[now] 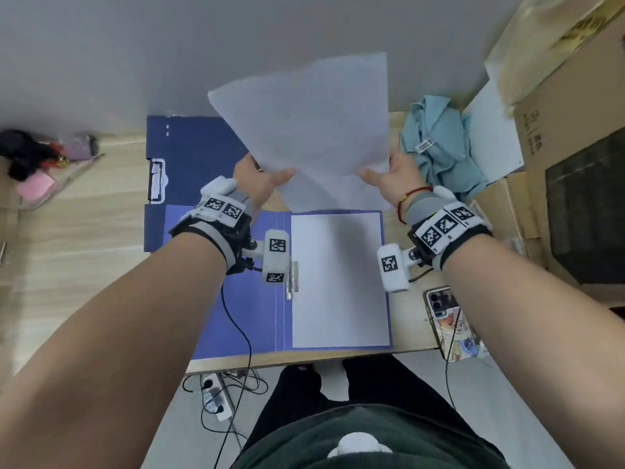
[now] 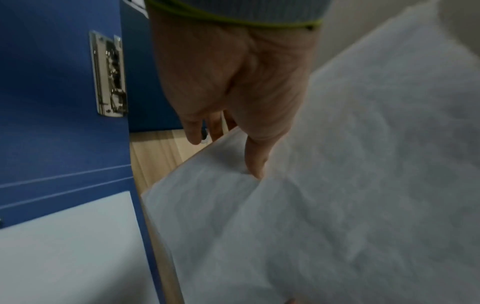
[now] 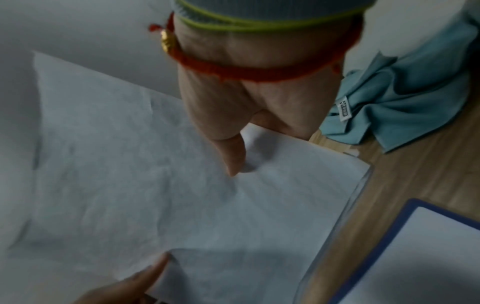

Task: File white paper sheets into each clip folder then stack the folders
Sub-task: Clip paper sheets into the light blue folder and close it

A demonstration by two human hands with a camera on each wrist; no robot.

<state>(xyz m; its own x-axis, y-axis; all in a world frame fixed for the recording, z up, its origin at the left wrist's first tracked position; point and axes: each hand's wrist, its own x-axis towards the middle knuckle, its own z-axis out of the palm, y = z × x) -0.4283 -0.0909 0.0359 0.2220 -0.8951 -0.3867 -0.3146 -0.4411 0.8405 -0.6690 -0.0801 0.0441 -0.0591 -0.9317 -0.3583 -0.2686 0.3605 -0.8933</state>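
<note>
My left hand [image 1: 260, 179] and right hand [image 1: 395, 176] each pinch a lower corner of the white sheet [image 1: 314, 120], lifted above the open blue folder [image 1: 257, 299] on the surface [image 1: 84, 231].

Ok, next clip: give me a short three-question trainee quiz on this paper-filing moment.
1. True or false: both hands hold the raised paper sheets.
2. What lies inside the open folder nearest the person: A) a white sheet, B) a phone, C) nothing?
3. Fill in: the blue cloth lies to the ___ of the right hand.

Key: 1 true, the left hand and the right hand each pinch a lower edge. 2 A. 3 right.
</note>
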